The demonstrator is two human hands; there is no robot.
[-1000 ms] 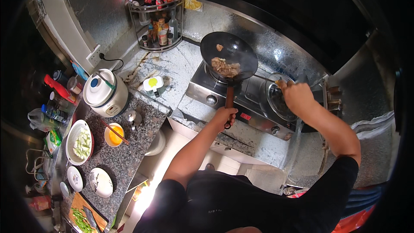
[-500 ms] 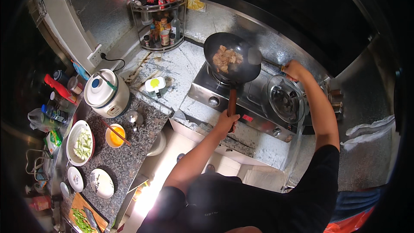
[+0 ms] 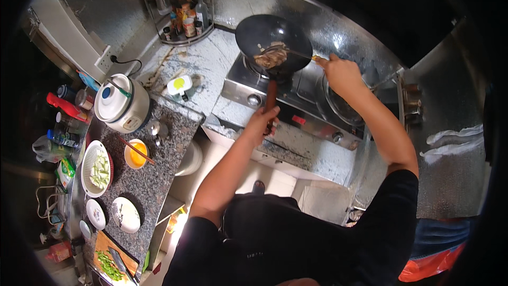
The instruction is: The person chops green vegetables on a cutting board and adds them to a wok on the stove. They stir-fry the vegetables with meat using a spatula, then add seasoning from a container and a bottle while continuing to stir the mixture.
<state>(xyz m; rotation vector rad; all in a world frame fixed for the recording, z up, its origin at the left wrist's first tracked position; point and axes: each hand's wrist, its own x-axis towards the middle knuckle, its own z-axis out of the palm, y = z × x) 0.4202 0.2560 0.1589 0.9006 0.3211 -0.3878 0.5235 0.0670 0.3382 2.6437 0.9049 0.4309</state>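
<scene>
A black wok [image 3: 272, 27] sits over the left burner of the gas stove [image 3: 233, 90], tilted toward me. My left hand [image 3: 262, 122] is wrapped round its wooden handle [image 3: 272, 94]. Browned pieces of food [image 3: 271, 59], perhaps meat, lie gathered in the part of the wok nearest that handle. My right hand [image 3: 341, 77], right of the wok, grips the end of a long-handled spatula [image 3: 299, 52], its blade at the food and partly blurred. Below my right hand a glass lid [image 3: 336, 100] rests on the stove's right side, partly hidden by my forearm.
On the left counter stand a rice cooker [image 3: 120, 108], a bowl of beaten egg [image 3: 136, 154] with chopsticks, a basket [image 3: 85, 167] of cut pale-green vegetables, and plates [image 3: 126, 214]. A knife [image 3: 120, 264] lies on a cutting board [image 3: 103, 242]. A bottle rack [image 3: 182, 42] fills the back corner.
The spatula has moved from the wok's right side to the food, my right hand going leftward with it. The food has shifted toward the handle as the wok tips toward me. The whole view has shifted.
</scene>
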